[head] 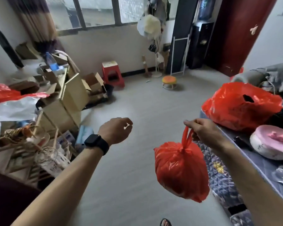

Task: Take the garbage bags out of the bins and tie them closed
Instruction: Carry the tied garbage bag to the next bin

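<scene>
A small red garbage bag (180, 170) hangs in the air at the lower right, knotted at its neck. My right hand (201, 129) grips its handle loops from above. My left hand (116, 129), with a black watch on the wrist, is held out over the floor to the left of the bag; its fingers are curled and nothing is in it. A larger red plastic bag (240, 106) lies on the bed at the right, its mouth loose. No bin is clearly in view.
A bed (258, 162) with a pink round box (273, 141) runs along the right. Cardboard boxes (72, 93) and clutter fill the left side. A red stool (112, 73) and a small round stool (169, 81) stand farther back on the grey floor.
</scene>
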